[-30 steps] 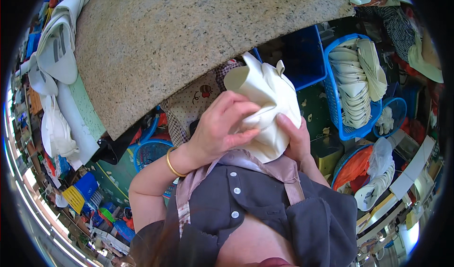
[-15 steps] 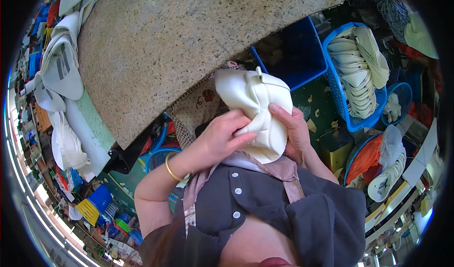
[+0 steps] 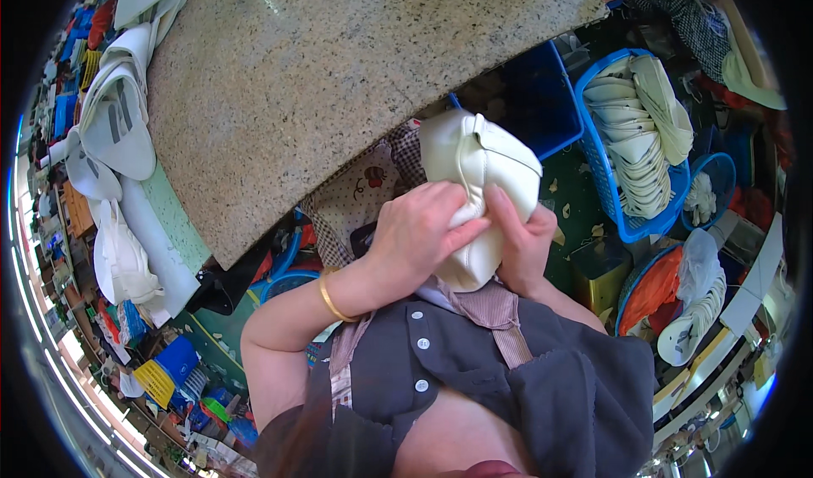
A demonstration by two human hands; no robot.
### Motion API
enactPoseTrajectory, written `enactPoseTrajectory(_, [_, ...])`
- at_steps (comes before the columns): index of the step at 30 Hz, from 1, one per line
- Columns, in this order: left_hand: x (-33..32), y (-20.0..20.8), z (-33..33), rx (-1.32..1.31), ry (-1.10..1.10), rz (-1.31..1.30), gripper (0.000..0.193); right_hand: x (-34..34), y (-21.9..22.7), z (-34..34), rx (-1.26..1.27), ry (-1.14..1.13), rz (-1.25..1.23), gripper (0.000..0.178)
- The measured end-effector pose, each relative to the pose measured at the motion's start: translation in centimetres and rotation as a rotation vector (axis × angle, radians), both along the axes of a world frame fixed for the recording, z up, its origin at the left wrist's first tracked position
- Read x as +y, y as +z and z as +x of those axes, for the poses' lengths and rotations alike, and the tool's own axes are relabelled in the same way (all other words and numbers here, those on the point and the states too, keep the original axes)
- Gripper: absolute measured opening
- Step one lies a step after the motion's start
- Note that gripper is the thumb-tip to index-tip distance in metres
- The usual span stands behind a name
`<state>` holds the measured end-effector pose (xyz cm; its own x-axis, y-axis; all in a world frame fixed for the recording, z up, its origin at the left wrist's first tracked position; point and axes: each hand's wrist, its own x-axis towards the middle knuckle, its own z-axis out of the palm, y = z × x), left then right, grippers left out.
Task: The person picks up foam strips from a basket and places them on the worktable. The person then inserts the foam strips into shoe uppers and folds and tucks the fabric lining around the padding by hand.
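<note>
A cream-white shoe upper [image 3: 500, 160] of smooth, leather-like material is held up in front of my chest, its small loop tab at the far end. My left hand [image 3: 428, 232] grips its left side, fingers curled into the folded middle and thumb laid across. On the other side my right hand [image 3: 523, 239] holds it, thumb pressing on top near the middle seam. The lower part narrows toward my apron [image 3: 491, 309]. The fingertips of my left hand are partly hidden in the fold.
A speckled stone table [image 3: 339, 80] lies ahead and left, with white uppers [image 3: 118, 122] along its left edge. To the right stand a dark blue bin [image 3: 563, 97], a blue basket [image 3: 622, 211] of stacked cream pieces, and a round basket [image 3: 648, 287] with orange plastic.
The upper has shifted slightly right and turned more upright. My left hand has moved right and up, its fingers now curled tighter into the fold beside my right thumb.
</note>
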<state>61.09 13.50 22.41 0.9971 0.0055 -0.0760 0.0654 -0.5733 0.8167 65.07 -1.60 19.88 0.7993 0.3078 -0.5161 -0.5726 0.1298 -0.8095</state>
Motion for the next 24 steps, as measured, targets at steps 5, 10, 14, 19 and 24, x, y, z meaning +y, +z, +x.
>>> enactPoseTrajectory(5, [1.3,0.5,-0.1,0.460,-0.043,-0.679,0.023,-1.7,-0.5,2.4,0.343,0.070,0.309,0.035])
enactPoseTrajectory(10, [3.0,0.4,0.4,0.474,-0.338,-0.567,0.021,-1.9,-0.7,3.4,0.609,0.072,0.548,0.049])
enactPoseTrajectory(14, [4.3,1.8,2.0,0.672,-0.611,-0.672,0.022,-1.3,0.0,3.3,0.469,0.033,0.541,0.043])
enactPoseTrajectory(19, [2.5,2.6,1.4,0.041,-0.254,0.040,0.032,-1.6,-0.3,3.6,0.392,-0.057,0.575,0.038])
enactPoseTrajectory(24, [1.9,1.3,0.1,0.111,-0.257,-0.139,0.034,-1.4,-0.9,2.9,0.345,-0.089,0.547,0.040])
